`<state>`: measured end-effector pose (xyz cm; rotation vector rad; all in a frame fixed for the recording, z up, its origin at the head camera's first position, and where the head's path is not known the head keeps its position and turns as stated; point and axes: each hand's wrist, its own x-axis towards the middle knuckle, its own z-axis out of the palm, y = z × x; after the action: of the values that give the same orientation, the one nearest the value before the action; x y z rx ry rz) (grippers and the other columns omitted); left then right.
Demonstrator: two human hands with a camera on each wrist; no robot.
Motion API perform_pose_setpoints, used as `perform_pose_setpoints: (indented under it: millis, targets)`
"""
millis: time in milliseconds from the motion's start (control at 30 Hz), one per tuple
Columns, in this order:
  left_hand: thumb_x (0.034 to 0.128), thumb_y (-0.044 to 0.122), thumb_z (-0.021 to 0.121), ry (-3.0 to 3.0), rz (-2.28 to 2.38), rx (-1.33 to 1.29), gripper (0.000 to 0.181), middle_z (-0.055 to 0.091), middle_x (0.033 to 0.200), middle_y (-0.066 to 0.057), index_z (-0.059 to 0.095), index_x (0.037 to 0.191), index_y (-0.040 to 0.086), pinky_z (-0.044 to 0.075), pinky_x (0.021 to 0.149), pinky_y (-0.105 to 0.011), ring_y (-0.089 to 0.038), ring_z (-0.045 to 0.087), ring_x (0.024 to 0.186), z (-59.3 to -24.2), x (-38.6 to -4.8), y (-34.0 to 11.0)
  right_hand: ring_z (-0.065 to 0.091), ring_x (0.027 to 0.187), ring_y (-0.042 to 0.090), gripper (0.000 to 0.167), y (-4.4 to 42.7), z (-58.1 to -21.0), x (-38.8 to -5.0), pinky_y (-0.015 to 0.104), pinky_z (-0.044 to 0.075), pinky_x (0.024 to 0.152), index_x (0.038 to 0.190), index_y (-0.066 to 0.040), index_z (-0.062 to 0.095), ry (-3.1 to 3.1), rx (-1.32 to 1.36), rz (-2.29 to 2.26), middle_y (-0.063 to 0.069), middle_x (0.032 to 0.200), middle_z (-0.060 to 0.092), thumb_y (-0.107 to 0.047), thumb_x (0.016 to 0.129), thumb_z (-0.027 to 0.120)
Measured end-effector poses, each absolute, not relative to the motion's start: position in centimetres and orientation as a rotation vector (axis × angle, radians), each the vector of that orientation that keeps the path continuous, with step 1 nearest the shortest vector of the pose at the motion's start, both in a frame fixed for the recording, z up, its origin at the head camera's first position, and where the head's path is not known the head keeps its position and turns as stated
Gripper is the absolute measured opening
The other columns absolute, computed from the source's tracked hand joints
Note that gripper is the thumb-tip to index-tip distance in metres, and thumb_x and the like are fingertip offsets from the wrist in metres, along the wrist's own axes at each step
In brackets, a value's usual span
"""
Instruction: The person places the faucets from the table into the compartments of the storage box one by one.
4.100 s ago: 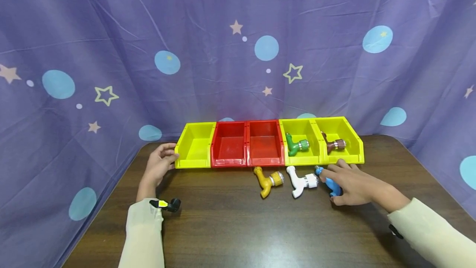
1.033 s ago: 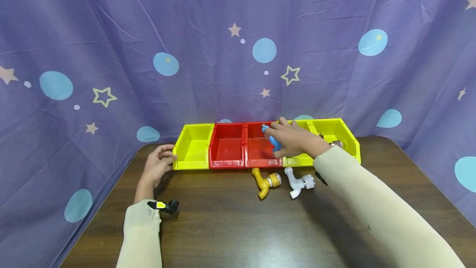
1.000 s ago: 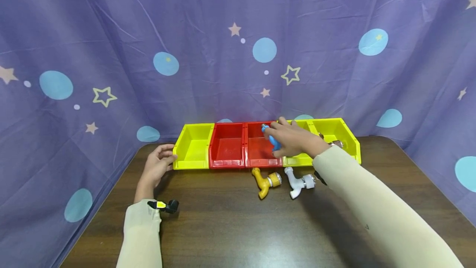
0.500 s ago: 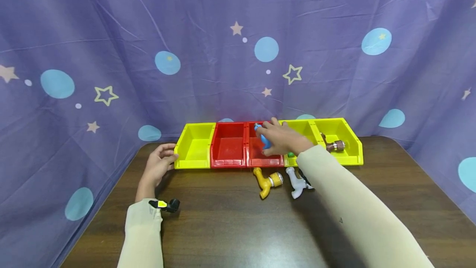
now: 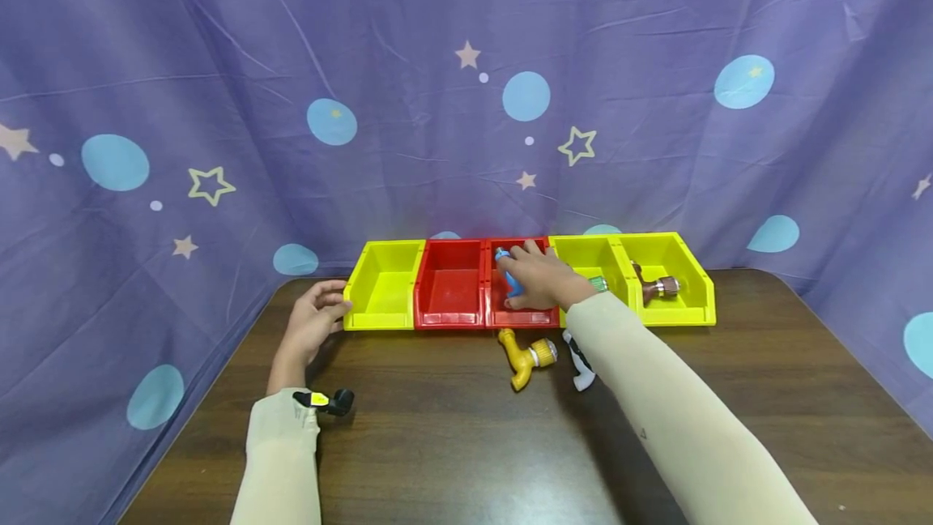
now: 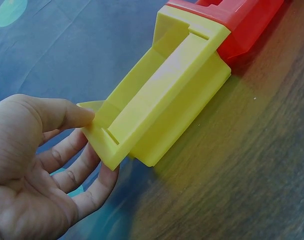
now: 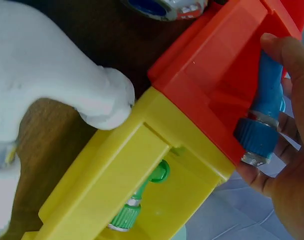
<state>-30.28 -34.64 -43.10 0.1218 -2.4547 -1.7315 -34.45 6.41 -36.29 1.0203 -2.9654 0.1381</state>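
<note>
My right hand [image 5: 541, 278] holds a blue faucet [image 7: 264, 105] within the right-hand red bin [image 5: 521, 317]. The faucet's ribbed knob points down toward my palm in the right wrist view, and fingers partly cover it in the head view. At the row's left end, my left hand [image 5: 309, 326] pinches the side edge of a yellow bin [image 6: 161, 80], thumb on the near rim and fingers beneath. A yellow faucet [image 5: 521, 359] lies on the table before the red bins. Beside it, a white faucet [image 7: 47, 65] is partly hidden by my right sleeve in the head view.
The left red bin [image 5: 449, 318] adjoins the held yellow bin. On the right, one yellow bin [image 5: 583, 245] contains a green faucet [image 7: 127, 215], and the end yellow bin [image 5: 674, 316] a brown faucet [image 5: 656, 288]. A purple curtain [image 5: 408, 104] hangs behind the wooden table [image 5: 437, 444].
The blue faucet has left the table in my right hand, which has shifted left and lower into the right-hand red bin. My left hand stays at the yellow bin.
</note>
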Motion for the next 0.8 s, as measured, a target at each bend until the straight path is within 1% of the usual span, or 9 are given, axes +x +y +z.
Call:
perform_pose_setpoints:
  millis: [133,233,400,567,700,800]
  targets:
    - [0.0997,0.013,0.065,-2.454,-1.729,0.133,0.047,0.055,0.119,-0.013,0.05,0.144,0.009,0.059,0.08,-0.033,-0.028,0.061,0.107,-43.2,-30.2,-34.8,0.04,0.12,0.028,0.053,5.8,-36.5,-34.5,0.055,0.041,0.104,0.136,-0.019,0.06,-2.984,0.999,0.103,0.008,0.129,0.055,-0.04,0.09,0.079]
    - [0.0999,0.013,0.065,-2.455,-1.719,0.133,0.048,0.055,0.119,-0.013,0.05,0.145,0.008,0.059,0.08,-0.034,-0.028,0.061,0.107,-43.2,-30.1,-34.9,0.04,0.12,0.028,0.056,5.4,-36.9,-34.7,0.052,0.042,0.102,0.138,-0.018,0.057,-2.987,0.986,0.059,0.008,0.129,0.055,-0.042,0.091,0.077]
    - [0.1,0.012,0.064,-2.457,-1.734,0.133,0.047,0.055,0.119,-0.013,0.05,0.144,0.008,0.06,0.08,-0.033,-0.029,0.061,0.107,-43.3,-30.1,-34.9,0.041,0.117,0.028,0.057,5.0,-37.7,-34.9,0.048,0.044,0.098,0.139,-0.016,0.057,-3.008,0.958,0.051,0.009,0.126,0.055,-0.042,0.092,0.076]
    - [0.0996,0.012,0.065,-2.458,-1.74,0.13,0.048,0.055,0.119,-0.013,0.049,0.145,0.007,0.059,0.078,-0.032,-0.024,0.061,0.103,-43.3,-30.2,-34.8,0.041,0.116,0.028,0.055,4.9,-38.3,-35.0,0.046,0.045,0.096,0.136,-0.016,0.059,-3.044,0.923,0.077,0.009,0.124,0.055,-0.042,0.091,0.077]
    - [0.0997,0.013,0.066,-2.454,-1.74,0.131,0.05,0.055,0.119,-0.012,0.048,0.147,0.008,0.059,0.078,-0.032,-0.022,0.061,0.102,-43.1,-30.2,-34.8,0.041,0.115,0.028,0.056,4.7,-38.5,-35.3,0.046,0.045,0.095,0.137,-0.016,0.059,-3.058,0.905,0.073,0.009,0.125,0.055,-0.041,0.09,0.078]
    - [0.1001,0.012,0.065,-2.453,-1.752,0.131,0.051,0.055,0.119,-0.011,0.047,0.148,0.008,0.06,0.08,-0.034,-0.023,0.061,0.104,-43.0,-30.2,-34.7,0.042,0.117,0.029,0.057,4.6,-38.8,-35.5,0.048,0.045,0.098,0.139,-0.017,0.058,-3.078,0.895,0.062,0.01,0.128,0.055,-0.041,0.091,0.078]
